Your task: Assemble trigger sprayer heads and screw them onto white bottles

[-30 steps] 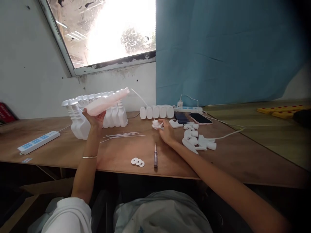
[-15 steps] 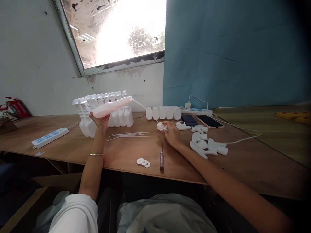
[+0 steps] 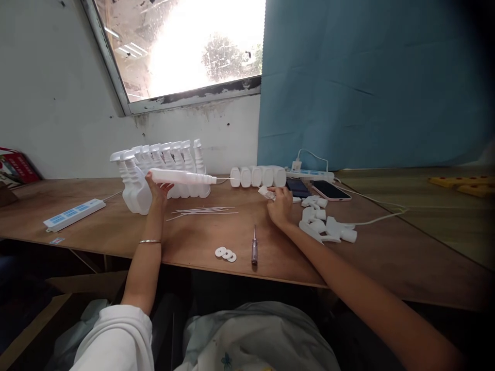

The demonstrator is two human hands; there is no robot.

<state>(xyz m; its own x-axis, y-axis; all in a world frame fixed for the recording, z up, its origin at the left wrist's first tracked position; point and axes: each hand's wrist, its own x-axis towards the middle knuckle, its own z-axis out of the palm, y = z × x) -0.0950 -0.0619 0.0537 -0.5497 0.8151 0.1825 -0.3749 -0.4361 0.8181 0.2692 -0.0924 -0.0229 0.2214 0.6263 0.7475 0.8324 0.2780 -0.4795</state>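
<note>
My left hand (image 3: 158, 188) is closed round a white plastic bottle (image 3: 181, 176), held on its side above the table with its neck pointing right. A thin white tube (image 3: 226, 178) sticks out of the neck; its far end is hard to make out against the white bottles behind. In my right hand (image 3: 281, 206) is a white trigger spray head (image 3: 266, 193), partly covered by the fingers. Several more spray heads (image 3: 319, 221) lie right of that hand. Loose thin white tubes (image 3: 204, 211) rest between my hands, with flat white rings (image 3: 226, 254) and a screwdriver (image 3: 254, 250) nearer me.
Capped spray bottles (image 3: 135, 190) stand in rows behind my left hand. White bottles (image 3: 257, 176) lie bases outward by the wall. A phone (image 3: 331, 190), a dark item (image 3: 298, 187) and a power strip (image 3: 313, 174) are back right; another power strip (image 3: 75, 214) is left.
The bottle has gone from tilted up at the neck to nearly level. My right hand has shifted slightly right, lifting the spray head off the table.
</note>
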